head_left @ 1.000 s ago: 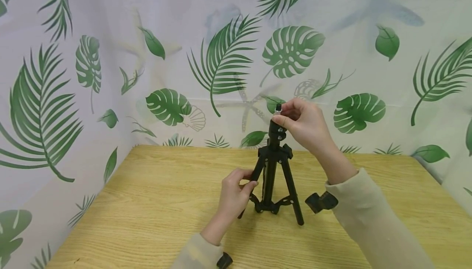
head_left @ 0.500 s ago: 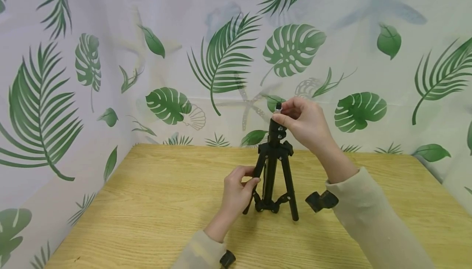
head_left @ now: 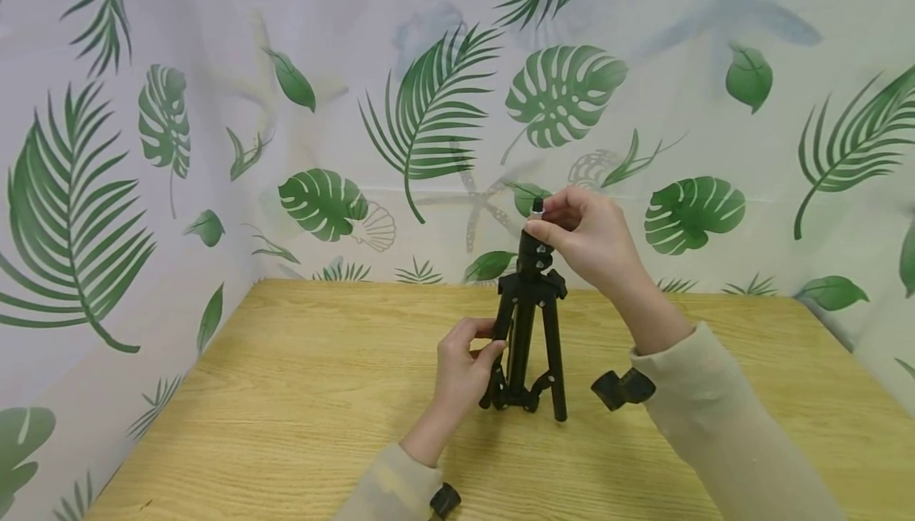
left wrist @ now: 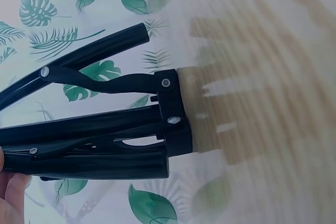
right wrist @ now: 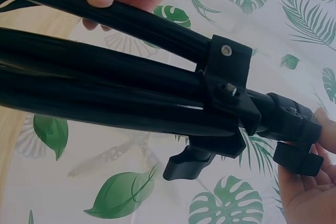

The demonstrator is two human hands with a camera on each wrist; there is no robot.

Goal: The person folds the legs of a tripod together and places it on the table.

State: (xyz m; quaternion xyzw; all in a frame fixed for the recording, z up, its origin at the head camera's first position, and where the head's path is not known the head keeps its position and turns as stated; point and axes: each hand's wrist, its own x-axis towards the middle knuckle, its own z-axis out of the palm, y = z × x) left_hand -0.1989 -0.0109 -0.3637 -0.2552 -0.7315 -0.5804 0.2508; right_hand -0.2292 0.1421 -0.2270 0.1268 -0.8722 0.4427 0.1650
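Note:
A black tripod (head_left: 524, 338) stands upright over the wooden table, its legs part-way spread. My left hand (head_left: 461, 366) pinches the left leg between thumb and fingers. At the top, my right hand (head_left: 596, 239) grips the neck just below the small screw tip (head_left: 538, 206). The left wrist view shows the hinged brace (left wrist: 105, 81) running from a leg to the bottom hub (left wrist: 175, 111). In the right wrist view, a black knob (right wrist: 186, 163) juts from the collar, and a clamp (right wrist: 298, 156) sits by my right fingers.
The wooden table (head_left: 300, 394) spreads around the tripod. Behind and to the left hangs a white sheet (head_left: 443, 259) printed with green leaves. Each sleeve has a black strap mount, one by the right cuff (head_left: 672, 354).
The tripod's legs have drawn inward, closer to the centre column. My left hand has moved slightly right and up with the left leg. My right hand keeps its grip at the top.

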